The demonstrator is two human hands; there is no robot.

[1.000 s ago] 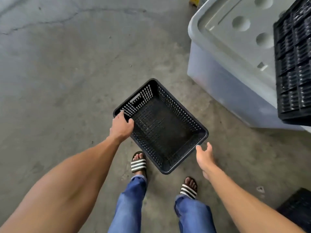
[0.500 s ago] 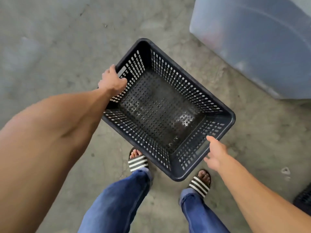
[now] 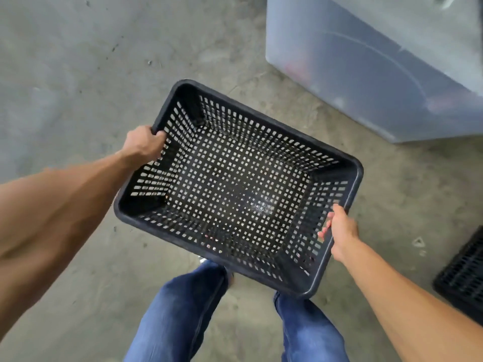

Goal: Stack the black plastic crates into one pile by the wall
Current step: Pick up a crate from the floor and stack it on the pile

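The black crate [image 3: 235,189] hangs in the air over the concrete floor [image 3: 78,61], above the person's jeans [image 3: 180,314], open side up and empty. The left hand [image 3: 142,147] is clamped on the rim of the short end at about 9 o'clock, fingers curled over the edge. The right hand [image 3: 339,231] sits at the opposite short end, about 4 o'clock, fingers hooked in at the rim and closing on it; whether that grip is fully set is hard to tell.

The step in hand looks like carrying this crate to the pile. To do it well, I would settle the right hand's hold first, so the load is shared between both short ends, and keep the crate level (it is light and perforated, so it should flex little). Another black crate [image 3: 462,278] lies on the floor at 4 o'clock, at the picture's edge; if that is the pile, turn toward it, line up the long sides, and lower straight so the crates nest. Steer clear of the large grey bin [image 3: 366,74] at 1 o'clock.

No brand, label or writing can be read anywhere.
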